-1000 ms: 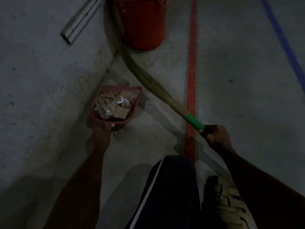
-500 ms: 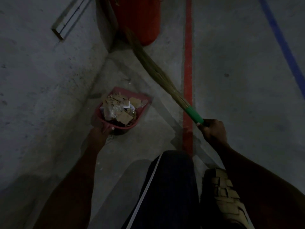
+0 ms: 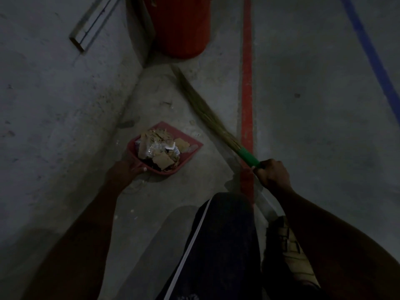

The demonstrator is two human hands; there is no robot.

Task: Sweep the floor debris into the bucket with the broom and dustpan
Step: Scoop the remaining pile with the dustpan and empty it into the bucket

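Observation:
A pink dustpan (image 3: 190, 146) lies on the concrete floor beside the wall, heaped with debris (image 3: 160, 148): cardboard scraps, crumpled plastic and paper. My left hand (image 3: 123, 172) grips its handle at the near end. My right hand (image 3: 273, 176) grips the green handle of a straw broom (image 3: 207, 114). Its bristles slant up and left across the floor toward the red bucket (image 3: 184, 27), which stands in the corner at the top; the bucket's rim is out of view.
A grey wall (image 3: 54, 105) runs along the left, with a pale strip (image 3: 91, 22) fixed on it. A red floor line (image 3: 247, 83) and a blue floor line (image 3: 372, 57) cross the concrete. Small crumbs (image 3: 192, 122) lie past the dustpan. My knee and sandalled foot (image 3: 290, 252) fill the bottom.
The broom's bristles have swung right, away from the wall and bucket, onto open floor. The dustpan has turned so its mouth faces right and sits nearer to me.

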